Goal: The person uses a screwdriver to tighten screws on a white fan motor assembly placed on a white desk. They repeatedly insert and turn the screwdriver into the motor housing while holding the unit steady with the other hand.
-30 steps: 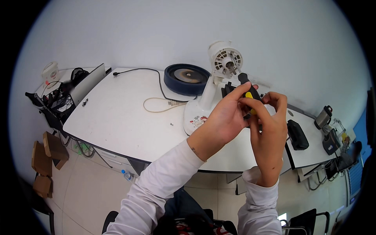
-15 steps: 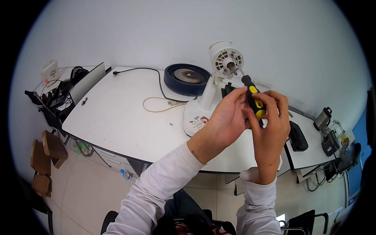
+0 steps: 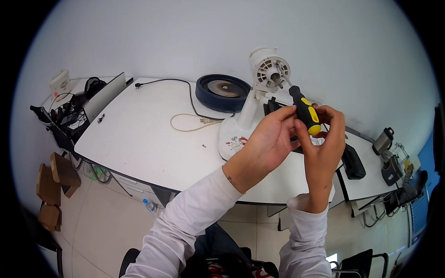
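A black and yellow screwdriver (image 3: 303, 109) points up into the white motor housing (image 3: 270, 72) with vent slots, on a white stand (image 3: 246, 113) whose base carries small printed figures. My left hand (image 3: 271, 141) grips the screwdriver's handle from the left, fingertips curled around its lower part. My right hand (image 3: 320, 153) holds the same handle from the right, its thumb at the handle's end and fingers bent behind. Part of a black object behind my hands is mostly hidden.
A blue round tub (image 3: 207, 90), black and cream cords (image 3: 181, 116) and a small metal bit (image 3: 204, 146) lie on the white desk (image 3: 139, 139). A black case (image 3: 353, 162) and kettle (image 3: 384, 139) are right. A person (image 3: 408, 190) sits far right; cardboard boxes (image 3: 51, 185) stand lower left.
The screwdriver handle has turned, showing different yellow grip panels, and sits slightly farther right. My fingers have shifted along it, exposing more of the handle and its yellow end.
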Demonstrator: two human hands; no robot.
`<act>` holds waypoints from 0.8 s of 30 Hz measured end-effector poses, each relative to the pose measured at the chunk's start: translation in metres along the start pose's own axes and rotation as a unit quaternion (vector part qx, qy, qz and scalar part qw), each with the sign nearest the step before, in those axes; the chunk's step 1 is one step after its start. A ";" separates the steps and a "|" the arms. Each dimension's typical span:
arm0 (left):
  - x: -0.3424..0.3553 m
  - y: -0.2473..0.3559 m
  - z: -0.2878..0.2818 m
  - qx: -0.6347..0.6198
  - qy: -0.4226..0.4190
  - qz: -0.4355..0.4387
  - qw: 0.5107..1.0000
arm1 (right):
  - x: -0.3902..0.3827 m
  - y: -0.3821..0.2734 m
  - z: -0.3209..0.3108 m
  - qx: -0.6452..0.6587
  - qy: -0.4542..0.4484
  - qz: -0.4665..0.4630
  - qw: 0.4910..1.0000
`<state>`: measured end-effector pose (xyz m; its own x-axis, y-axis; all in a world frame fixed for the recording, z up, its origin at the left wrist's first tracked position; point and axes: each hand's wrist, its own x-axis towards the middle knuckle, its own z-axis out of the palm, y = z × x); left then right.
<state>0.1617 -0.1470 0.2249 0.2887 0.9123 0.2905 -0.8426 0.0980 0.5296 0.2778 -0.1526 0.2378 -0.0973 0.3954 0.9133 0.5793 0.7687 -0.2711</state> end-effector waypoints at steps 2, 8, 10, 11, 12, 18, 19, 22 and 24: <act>0.001 0.001 -0.006 -0.011 -0.012 0.001 1.000 | -0.001 0.001 -0.001 -0.001 -0.006 -0.037 0.999; 0.003 -0.002 -0.007 -0.030 0.015 -0.011 0.999 | -0.004 0.006 -0.002 0.002 -0.093 -0.133 0.987; 0.004 0.000 -0.008 -0.013 0.024 -0.011 1.000 | -0.003 0.003 0.003 0.033 -0.059 -0.126 0.990; 0.001 0.003 -0.007 -0.005 0.048 -0.018 0.999 | -0.003 0.002 0.005 0.049 -0.041 -0.123 0.990; 0.000 0.005 -0.004 0.003 0.068 -0.029 0.997 | -0.005 0.003 0.005 0.069 -0.020 -0.099 0.992; -0.001 0.005 -0.004 0.017 0.015 -0.017 1.000 | -0.007 0.009 0.002 0.013 0.006 -0.103 0.995; -0.004 0.007 0.001 0.014 0.014 -0.016 1.000 | -0.007 0.010 0.001 -0.007 0.005 -0.135 0.991; -0.006 0.010 0.005 -0.015 0.017 -0.021 1.000 | -0.007 0.007 0.003 0.005 -0.051 -0.137 0.989; 0.001 0.003 -0.002 -0.021 0.019 -0.004 1.000 | -0.008 0.008 0.003 -0.006 -0.087 -0.144 0.986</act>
<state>0.1585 -0.1447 0.2254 0.2786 0.9260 0.2548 -0.8589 0.1215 0.4975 0.2804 -0.1480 0.2272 -0.3949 0.2428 0.8860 0.5173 0.8558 -0.0040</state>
